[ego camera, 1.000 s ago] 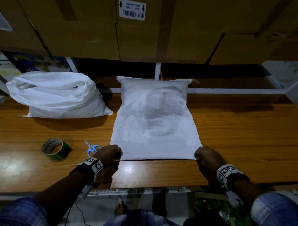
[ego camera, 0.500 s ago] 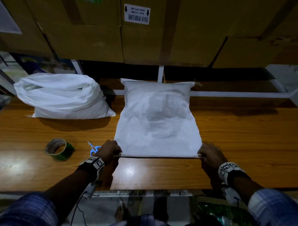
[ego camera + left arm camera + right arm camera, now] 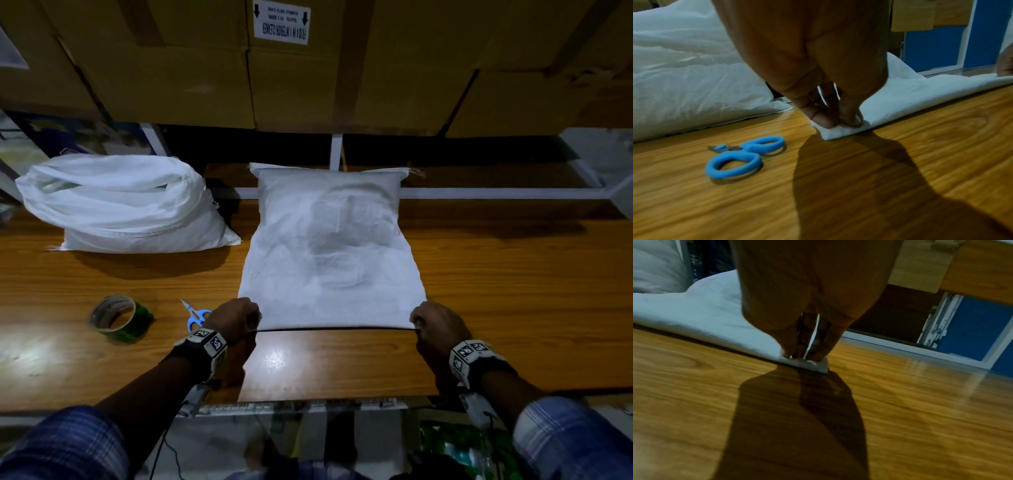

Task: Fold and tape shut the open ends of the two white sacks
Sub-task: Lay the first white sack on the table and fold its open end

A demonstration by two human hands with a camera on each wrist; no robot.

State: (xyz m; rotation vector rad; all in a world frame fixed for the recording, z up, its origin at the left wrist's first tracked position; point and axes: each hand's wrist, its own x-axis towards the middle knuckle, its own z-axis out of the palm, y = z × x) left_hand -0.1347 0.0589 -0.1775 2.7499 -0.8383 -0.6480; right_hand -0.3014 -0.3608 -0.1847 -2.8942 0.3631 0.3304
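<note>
A white sack (image 3: 329, 246) lies flat in the middle of the wooden table (image 3: 513, 291), its open end toward me. My left hand (image 3: 236, 318) pinches the sack's near left corner (image 3: 838, 131). My right hand (image 3: 435, 325) pinches the near right corner (image 3: 813, 365). The near edge is lifted slightly off the table between them. A second white sack (image 3: 126, 205), bulky and rumpled, lies at the back left. A green tape roll (image 3: 118, 318) and blue-handled scissors (image 3: 195, 313) rest left of my left hand; the scissors (image 3: 740, 157) show close in the left wrist view.
Cardboard boxes (image 3: 239, 68) are stacked behind the table above a white rail (image 3: 479, 193). The table's front edge (image 3: 342, 394) runs just below my wrists. Bare wood (image 3: 531, 308) lies right of the sack.
Both hands have carried the sack's near edge away from me, further up the table, so the flat part now looks shorter. The view has shifted slightly.
</note>
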